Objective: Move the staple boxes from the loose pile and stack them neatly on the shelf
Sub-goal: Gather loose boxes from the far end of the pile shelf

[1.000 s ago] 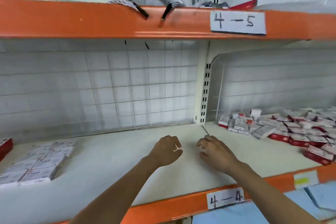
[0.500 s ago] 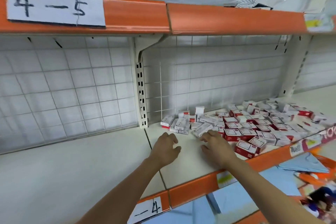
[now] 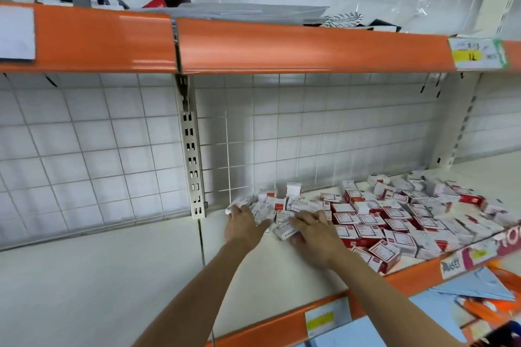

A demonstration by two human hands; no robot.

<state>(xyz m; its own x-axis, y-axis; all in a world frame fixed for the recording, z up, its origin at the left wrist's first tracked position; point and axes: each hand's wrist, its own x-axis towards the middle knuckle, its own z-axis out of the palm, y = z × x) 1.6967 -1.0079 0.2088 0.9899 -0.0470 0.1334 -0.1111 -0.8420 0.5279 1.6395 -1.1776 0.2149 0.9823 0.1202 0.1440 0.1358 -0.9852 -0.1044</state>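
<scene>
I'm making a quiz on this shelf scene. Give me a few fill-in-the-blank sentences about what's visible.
1. Both hands reach the ____ end of the pile of boxes.
2. The shelf edge is coloured ____.
3. The left hand lies ____ of the right hand.
4. The wall behind the shelf is covered by a white wire ____.

Missing words: left; orange; left; grid
</scene>
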